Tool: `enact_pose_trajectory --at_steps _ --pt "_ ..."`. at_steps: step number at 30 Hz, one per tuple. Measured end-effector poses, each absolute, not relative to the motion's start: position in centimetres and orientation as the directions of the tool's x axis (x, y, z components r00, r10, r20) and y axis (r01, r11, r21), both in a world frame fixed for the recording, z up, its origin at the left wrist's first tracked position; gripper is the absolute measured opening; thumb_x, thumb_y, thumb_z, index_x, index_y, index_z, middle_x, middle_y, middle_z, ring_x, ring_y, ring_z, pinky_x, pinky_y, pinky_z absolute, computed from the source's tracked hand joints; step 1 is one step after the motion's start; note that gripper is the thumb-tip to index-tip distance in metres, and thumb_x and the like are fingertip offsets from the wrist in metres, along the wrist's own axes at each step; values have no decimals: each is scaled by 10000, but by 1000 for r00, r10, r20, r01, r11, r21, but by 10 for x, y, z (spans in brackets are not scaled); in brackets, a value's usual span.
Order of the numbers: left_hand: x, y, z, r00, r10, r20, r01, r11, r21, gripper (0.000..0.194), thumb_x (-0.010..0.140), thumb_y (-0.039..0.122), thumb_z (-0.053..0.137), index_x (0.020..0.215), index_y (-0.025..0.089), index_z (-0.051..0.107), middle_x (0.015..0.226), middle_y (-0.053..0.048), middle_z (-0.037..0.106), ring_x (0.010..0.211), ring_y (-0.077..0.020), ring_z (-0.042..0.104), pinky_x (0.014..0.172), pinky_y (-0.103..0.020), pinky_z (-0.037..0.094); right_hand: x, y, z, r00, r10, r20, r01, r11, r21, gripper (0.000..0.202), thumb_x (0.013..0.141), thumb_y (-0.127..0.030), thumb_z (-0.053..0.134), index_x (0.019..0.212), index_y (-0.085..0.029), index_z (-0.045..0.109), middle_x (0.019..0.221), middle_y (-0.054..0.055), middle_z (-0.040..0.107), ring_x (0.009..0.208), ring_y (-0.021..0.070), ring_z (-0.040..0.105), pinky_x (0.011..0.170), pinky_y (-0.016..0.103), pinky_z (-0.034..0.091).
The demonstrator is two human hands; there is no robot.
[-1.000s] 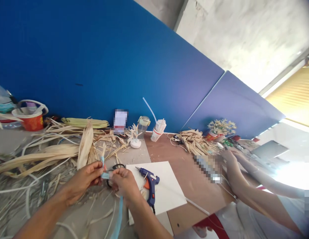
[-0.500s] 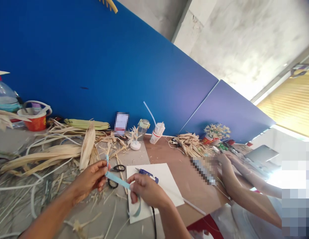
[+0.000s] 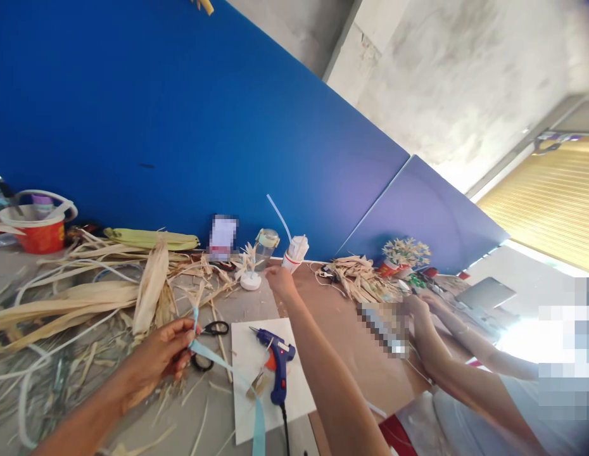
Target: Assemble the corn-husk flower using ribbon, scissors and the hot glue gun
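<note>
My left hand (image 3: 168, 348) is closed, pinching a small stem wrapped with light blue tape (image 3: 218, 359). Pale corn husk pieces (image 3: 196, 294) stick up above the fingertips. The tape's loose length trails right and hangs over a white sheet (image 3: 244, 424). My right hand (image 3: 279, 278) reaches far forward, fingers stretched toward a white round base (image 3: 251, 280) that carries a husk flower (image 3: 248, 258). Nothing shows in its fingers. On the sheet lies a blue glue gun (image 3: 278, 361). Black-handled scissors (image 3: 216, 327) lie partly behind my left hand.
Dried husks (image 3: 149, 285) and white cords cover the left side. Against the blue partition (image 3: 133, 114) stand a lidded jar (image 3: 266, 247), a paper cup (image 3: 291, 261) and a red bucket (image 3: 47, 235). A co-worker's arms (image 3: 446, 361) are at the right.
My right hand has let go of the blue tape and moved forward toward the white base. The tape now hangs loose, and the glue gun is uncovered. My left hand keeps its pinch.
</note>
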State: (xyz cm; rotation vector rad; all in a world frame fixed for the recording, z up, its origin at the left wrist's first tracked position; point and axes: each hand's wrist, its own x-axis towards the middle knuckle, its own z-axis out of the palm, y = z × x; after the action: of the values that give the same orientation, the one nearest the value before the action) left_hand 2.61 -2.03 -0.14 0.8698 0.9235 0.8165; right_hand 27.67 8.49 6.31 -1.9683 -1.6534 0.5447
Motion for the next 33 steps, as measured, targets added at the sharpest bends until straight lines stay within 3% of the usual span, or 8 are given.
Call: enact_pose_trajectory --at_steps 7,13,18,26,33 --pt "24 -18 -6 397 857 -328 -185 425 886 409 652 537 658 814 188 518 400 67 471 353 -71 357 387 -192 307 262 137 29 223 974 -31 842 -209 -497 223 689 -119 594 876 -138 714 928 122 716 899 219 655 734 246 461" --pt "24 -16 -11 345 874 -341 -208 426 881 468 598 557 693 826 195 503 379 79 457 343 -69 340 369 -189 304 253 148 17 253 967 -35 869 -243 -430 227 712 -148 590 901 -118 711 935 166 713 927 250 659 715 247 465" --pt "23 -17 -11 341 885 -319 -222 405 887 431 642 535 674 837 188 509 395 78 458 351 -68 346 377 -190 314 251 144 14 289 957 -7 868 -265 -421 238 748 -155 559 921 -91 709 934 195 707 916 265 665 704 258 468" --pt "23 -18 -6 344 888 -306 -211 390 896 407 653 527 663 823 184 526 401 71 451 364 -70 336 382 -197 309 250 138 20 333 941 60 832 -263 -489 230 735 -150 553 899 -92 705 913 186 710 906 246 660 730 252 458" --pt "25 -20 1 327 892 -312 -185 384 905 439 622 556 667 806 183 525 400 74 454 364 -73 356 384 -197 324 267 116 47 352 918 180 728 -148 -669 250 767 -188 448 845 -108 671 865 142 702 858 229 637 733 273 439"
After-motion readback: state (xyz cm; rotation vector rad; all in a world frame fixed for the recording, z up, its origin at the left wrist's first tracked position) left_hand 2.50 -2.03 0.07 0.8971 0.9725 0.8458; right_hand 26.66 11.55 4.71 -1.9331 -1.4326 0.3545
